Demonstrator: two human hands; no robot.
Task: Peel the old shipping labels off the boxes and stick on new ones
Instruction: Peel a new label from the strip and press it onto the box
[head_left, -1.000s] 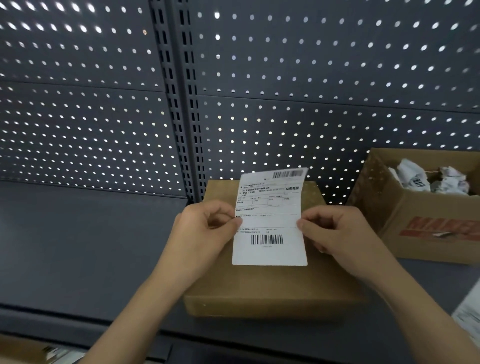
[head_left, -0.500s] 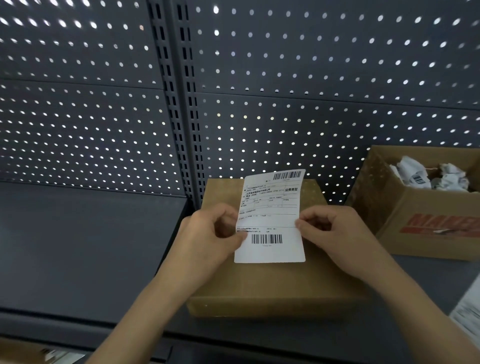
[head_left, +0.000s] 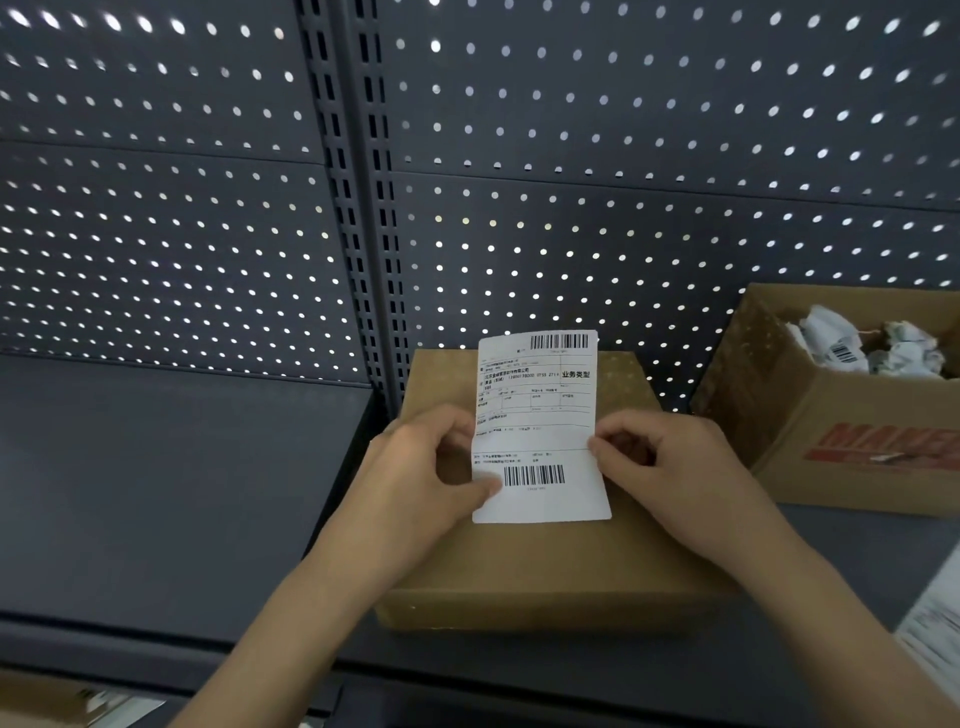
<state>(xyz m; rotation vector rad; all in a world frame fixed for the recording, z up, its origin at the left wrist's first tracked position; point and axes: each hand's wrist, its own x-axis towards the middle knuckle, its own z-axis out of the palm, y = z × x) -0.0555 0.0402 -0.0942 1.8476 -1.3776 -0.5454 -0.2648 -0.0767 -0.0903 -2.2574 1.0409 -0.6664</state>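
A flat brown cardboard box (head_left: 545, 566) lies closed on the dark shelf, against the perforated back panel. Above its top I hold a white shipping label (head_left: 540, 426) with two barcodes, upright and facing me. My left hand (head_left: 431, 488) pinches the label's left edge, thumb on the paper beside the lower barcode. My right hand (head_left: 670, 467) pinches the right edge at mid height. The label's bottom edge is close to the box top; whether it touches I cannot tell.
An open cardboard box (head_left: 841, 441) with red print stands at the right, holding crumpled old labels (head_left: 862, 345). A white sheet (head_left: 935, 623) shows at the right edge. The dark shelf (head_left: 171, 493) stretches left. Another box corner (head_left: 47, 701) sits below the shelf, bottom left.
The label has shifted slightly away and lower toward the box top. My left thumb has slid down the left edge toward the lower barcode. The right hand keeps its pinch.
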